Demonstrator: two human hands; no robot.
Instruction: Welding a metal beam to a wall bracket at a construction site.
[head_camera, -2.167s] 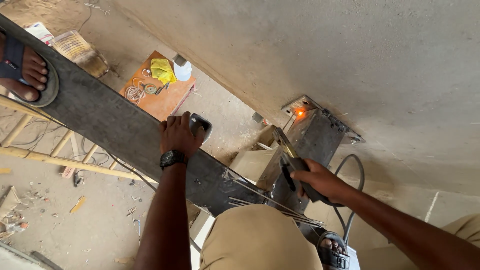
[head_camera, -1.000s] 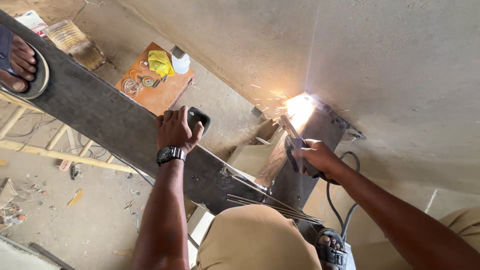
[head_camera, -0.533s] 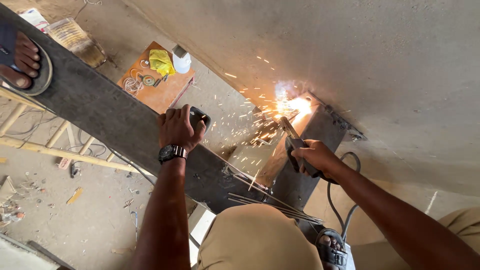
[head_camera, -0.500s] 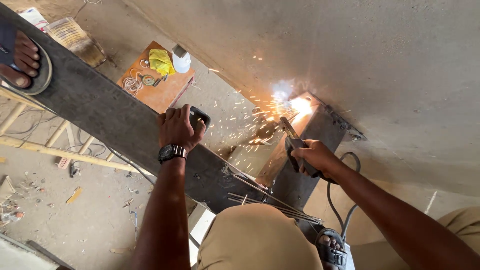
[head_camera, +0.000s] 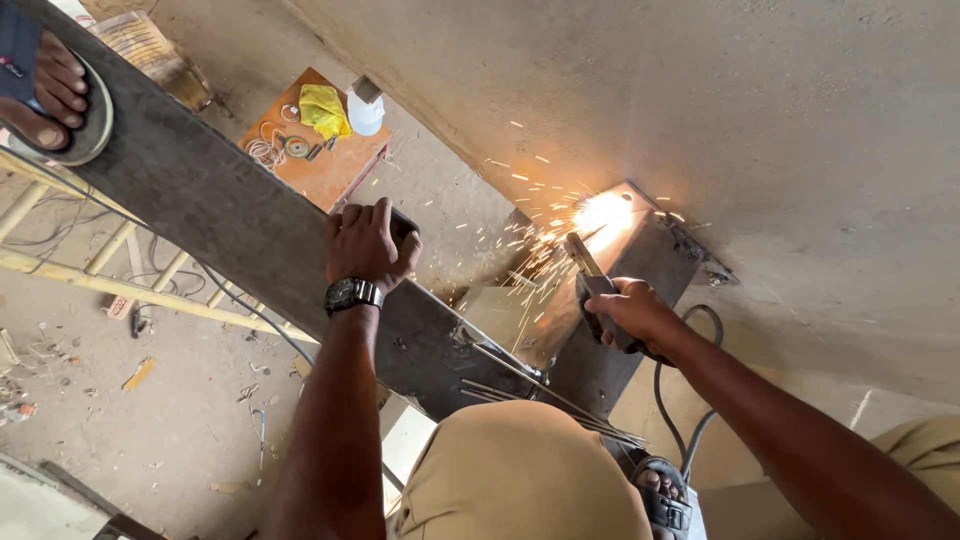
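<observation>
Fingers of my right hand (head_camera: 628, 312) wrap the electrode holder (head_camera: 590, 285); left hand (head_camera: 365, 243) clamps the plank (head_camera: 220, 215) (sparks could burn skin).

Dk grey steel beam (head_camera: 230, 225), orange sparks (head_camera: 545, 215), yellow cloth (head_camera: 322, 108), blk watch (head_camera: 352, 294), khaki trousers (head_camera: 520, 475).

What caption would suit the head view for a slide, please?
Right hand holds an electrode holder welding a steel bracket amid sparks, while the left hand grips a dark beam.
</observation>
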